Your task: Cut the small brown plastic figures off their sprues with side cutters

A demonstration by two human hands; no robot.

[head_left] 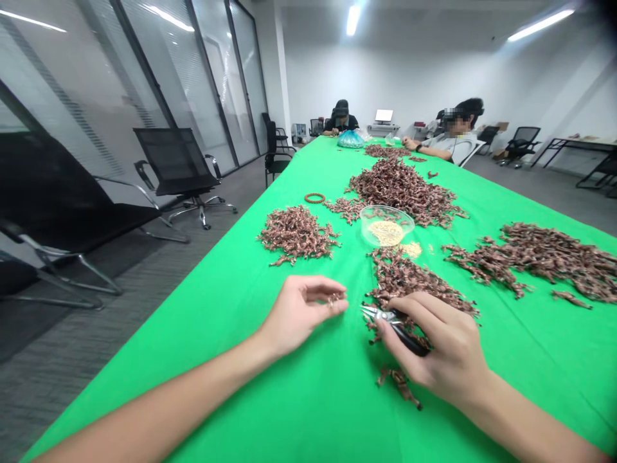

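My left hand (301, 310) is closed in a pinch on a tiny brownish piece (334, 298), mostly hidden by the fingers. Wrapped in my right hand (446, 337) is a pair of small cutting pliers (385, 316) with black handles, its slightly parted jaws pointing left toward my other hand. Just behind the pliers lies a pile of brown plastic figures (414, 276), apparently animals. One loose brown figure (401, 384) rests on the green cloth below my right hand. A clear plastic bowl (409, 225) of small cream-coloured bits stands beyond the pile, with some bits spilled beside it.
More brown heaps lie at left (299, 235), at right (554, 260) and farther back (400, 186). A brown ring (315, 198) sits near the left pile. Two other people (341, 119) work at the table's far end. Black chairs (176, 161) stand along the left side.
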